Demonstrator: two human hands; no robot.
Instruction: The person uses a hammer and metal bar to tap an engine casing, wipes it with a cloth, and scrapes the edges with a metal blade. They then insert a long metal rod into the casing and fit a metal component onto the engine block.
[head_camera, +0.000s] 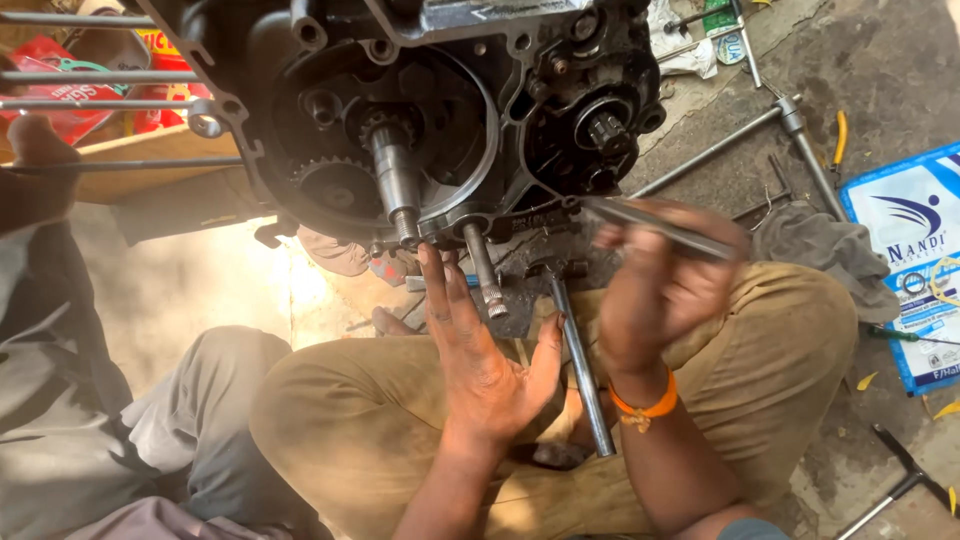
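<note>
Below the opened engine case, the left hand lay palm up with fingers released, their tips just under the case's lower edge beside a splined shaft. To its right, the right hand was clenched around a slim metal tool pointing at the case.

The engine case is dark, greasy cast metal with dull steel shafts, the rod is smooth grey metal, the trousers matt tan cloth, the floor rough concrete.
</note>
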